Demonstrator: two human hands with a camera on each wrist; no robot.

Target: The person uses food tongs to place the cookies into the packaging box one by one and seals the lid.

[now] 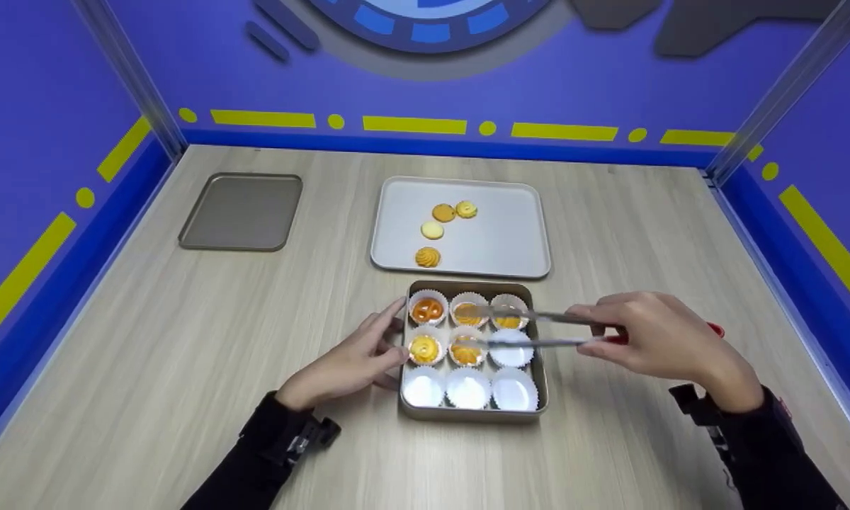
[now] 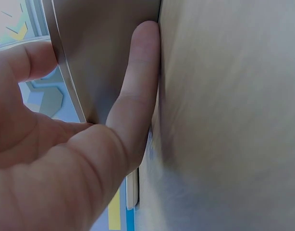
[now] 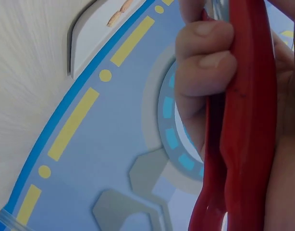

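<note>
The brown, round-cornered box [image 1: 473,416] stands on the bench [image 1: 312,297], well in from its far edge; golden biscuits [image 1: 423,348], one pretzel-shaped, sit in five of nine fluted white cups [image 1: 514,391]. The left hand [image 1: 347,365] touches the box's left wall, fingers extended; the right hand [image 1: 662,338] grips red-handled tongs [image 1: 559,343], metal arms over the cups.

Fingers [image 3: 200,77] curled round red tong handles [image 3: 251,120], tray corner [image 3: 92,38], blue patterned wall [image 3: 121,120]
</note>
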